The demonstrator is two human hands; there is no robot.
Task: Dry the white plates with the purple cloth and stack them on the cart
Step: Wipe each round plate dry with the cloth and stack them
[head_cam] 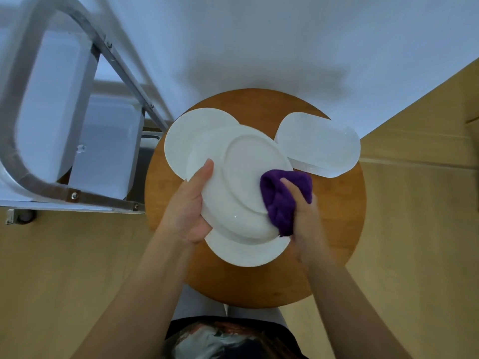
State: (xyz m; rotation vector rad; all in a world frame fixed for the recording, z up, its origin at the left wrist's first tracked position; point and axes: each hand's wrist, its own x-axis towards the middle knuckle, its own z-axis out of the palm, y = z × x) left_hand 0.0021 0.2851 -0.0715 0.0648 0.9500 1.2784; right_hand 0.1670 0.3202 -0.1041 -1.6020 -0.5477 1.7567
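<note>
My left hand (188, 203) grips the left rim of a white plate (241, 182), held upside down above the round wooden table (337, 229), its foot ring facing me. My right hand (303, 211) holds the bunched purple cloth (280, 198) against the plate's right edge. Beneath it, one white plate (186, 141) lies at the back left of the table and another (246, 252) near the front. A stack of white oval plates (318, 143) sits at the back right. The metal cart (77, 125) stands to the left.
The cart has a curved grey handle bar (15, 120) and white shelves, and its caster (23, 216) rests on the wooden floor. A white wall runs behind the table. My legs are under the table's near edge.
</note>
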